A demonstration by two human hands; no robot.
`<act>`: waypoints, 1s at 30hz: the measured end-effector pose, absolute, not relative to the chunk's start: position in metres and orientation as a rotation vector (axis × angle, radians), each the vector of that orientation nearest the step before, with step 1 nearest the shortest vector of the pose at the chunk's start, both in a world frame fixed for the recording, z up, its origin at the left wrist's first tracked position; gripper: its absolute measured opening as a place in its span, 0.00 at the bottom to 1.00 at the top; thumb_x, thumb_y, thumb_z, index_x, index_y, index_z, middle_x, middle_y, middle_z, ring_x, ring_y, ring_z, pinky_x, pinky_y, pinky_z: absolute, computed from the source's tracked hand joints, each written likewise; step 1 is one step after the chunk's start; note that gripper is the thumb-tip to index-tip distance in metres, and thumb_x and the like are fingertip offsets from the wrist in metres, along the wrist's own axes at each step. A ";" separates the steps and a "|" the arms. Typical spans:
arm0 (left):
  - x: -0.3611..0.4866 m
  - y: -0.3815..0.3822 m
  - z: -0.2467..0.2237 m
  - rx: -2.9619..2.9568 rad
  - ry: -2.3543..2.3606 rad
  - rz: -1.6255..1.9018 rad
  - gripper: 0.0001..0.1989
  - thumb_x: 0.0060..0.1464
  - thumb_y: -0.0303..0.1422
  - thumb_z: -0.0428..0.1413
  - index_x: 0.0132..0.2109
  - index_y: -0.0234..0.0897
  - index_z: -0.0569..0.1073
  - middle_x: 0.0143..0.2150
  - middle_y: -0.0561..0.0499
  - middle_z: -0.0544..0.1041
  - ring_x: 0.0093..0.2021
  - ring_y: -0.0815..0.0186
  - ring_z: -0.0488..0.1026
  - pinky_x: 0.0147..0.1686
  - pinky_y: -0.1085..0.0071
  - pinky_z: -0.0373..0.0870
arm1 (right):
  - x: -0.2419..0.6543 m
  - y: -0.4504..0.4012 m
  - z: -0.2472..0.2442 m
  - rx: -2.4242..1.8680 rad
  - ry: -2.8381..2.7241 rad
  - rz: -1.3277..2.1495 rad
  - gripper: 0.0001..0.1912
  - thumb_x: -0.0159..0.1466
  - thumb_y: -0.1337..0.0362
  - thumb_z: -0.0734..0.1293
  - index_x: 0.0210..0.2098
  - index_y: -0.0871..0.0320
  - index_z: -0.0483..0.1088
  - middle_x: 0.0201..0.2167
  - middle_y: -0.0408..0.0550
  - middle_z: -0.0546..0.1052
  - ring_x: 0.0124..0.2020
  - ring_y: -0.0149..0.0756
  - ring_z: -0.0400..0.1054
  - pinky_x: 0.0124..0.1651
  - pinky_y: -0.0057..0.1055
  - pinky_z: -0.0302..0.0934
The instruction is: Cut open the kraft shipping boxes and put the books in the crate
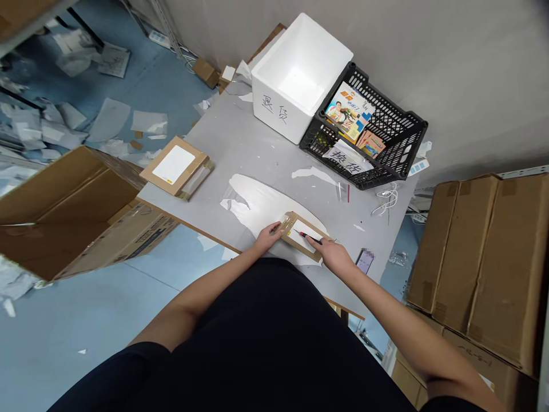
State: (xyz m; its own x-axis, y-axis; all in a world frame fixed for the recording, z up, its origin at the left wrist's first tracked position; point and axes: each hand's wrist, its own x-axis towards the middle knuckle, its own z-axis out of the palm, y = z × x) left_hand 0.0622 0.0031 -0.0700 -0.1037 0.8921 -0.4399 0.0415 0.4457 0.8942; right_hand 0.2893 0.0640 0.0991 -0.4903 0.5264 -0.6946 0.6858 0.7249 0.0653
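A small flat cardboard box (291,242) with a white label lies at the table's near edge, on a sheet of white paper (261,200). My left hand (269,236) is closed on the box's left end. In my right hand (333,253) is a slim black and red tool (309,237) with a thin metal tip, like a craft knife. Its tip is over the label, and I cannot tell whether it touches. A phone (365,261) lies to the right of my right hand.
Further left on the table lie stacked cardboard packages (189,157). Behind stand a white foam box (278,109) and a black crate (398,154) holding books. An open carton (98,240) stands at left, tall cartons (476,257) at right. Paper scraps litter the floor.
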 end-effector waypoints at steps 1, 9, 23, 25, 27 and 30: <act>0.063 0.003 -0.070 0.871 1.504 0.892 0.28 0.52 0.44 0.57 0.58 0.35 0.70 0.59 0.43 0.72 0.58 0.54 0.70 0.59 0.59 0.64 | 0.292 0.063 0.099 0.917 2.199 -0.293 0.43 0.63 0.77 0.58 0.69 0.41 0.38 0.44 0.51 0.70 0.42 0.40 0.68 0.36 0.28 0.58; 0.069 0.003 -0.075 0.894 1.552 0.897 0.27 0.54 0.44 0.56 0.58 0.36 0.71 0.60 0.45 0.71 0.60 0.55 0.68 0.62 0.59 0.61 | 0.309 0.054 0.102 0.962 2.184 -0.319 0.43 0.62 0.78 0.57 0.69 0.40 0.40 0.48 0.52 0.70 0.42 0.38 0.69 0.36 0.27 0.58; 0.073 0.003 -0.069 0.909 1.594 0.841 0.27 0.55 0.44 0.54 0.58 0.36 0.71 0.60 0.45 0.71 0.61 0.56 0.67 0.62 0.60 0.60 | 0.359 0.026 0.100 1.023 2.097 -0.310 0.46 0.61 0.81 0.56 0.70 0.40 0.35 0.41 0.49 0.71 0.37 0.37 0.68 0.31 0.27 0.54; 0.075 0.002 -0.070 0.918 1.599 0.838 0.27 0.55 0.44 0.54 0.59 0.36 0.71 0.60 0.45 0.71 0.61 0.56 0.66 0.62 0.60 0.60 | 0.367 0.022 0.101 1.028 2.086 -0.308 0.46 0.60 0.81 0.57 0.69 0.40 0.36 0.41 0.49 0.71 0.36 0.36 0.68 0.31 0.26 0.54; 0.076 0.001 -0.071 0.936 1.611 0.830 0.27 0.55 0.44 0.54 0.58 0.36 0.71 0.60 0.45 0.71 0.61 0.56 0.66 0.62 0.60 0.60 | 0.373 0.018 0.101 1.034 2.089 -0.316 0.45 0.61 0.80 0.57 0.69 0.40 0.38 0.40 0.49 0.71 0.36 0.36 0.68 0.31 0.26 0.55; 0.077 -0.001 -0.068 0.956 1.624 0.801 0.26 0.56 0.44 0.53 0.59 0.37 0.70 0.60 0.46 0.71 0.61 0.56 0.66 0.62 0.59 0.60 | 0.378 0.016 0.102 1.049 2.088 -0.336 0.44 0.61 0.79 0.57 0.69 0.40 0.39 0.40 0.49 0.72 0.35 0.37 0.69 0.30 0.26 0.55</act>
State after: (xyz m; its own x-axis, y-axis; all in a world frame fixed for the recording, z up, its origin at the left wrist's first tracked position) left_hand 0.0770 -0.0006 -0.0681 -0.1407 0.8880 -0.4378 0.1925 0.4583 0.8677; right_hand 0.3776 0.0161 0.1018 -0.3724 0.5721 -0.7308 0.7724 0.6275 0.0976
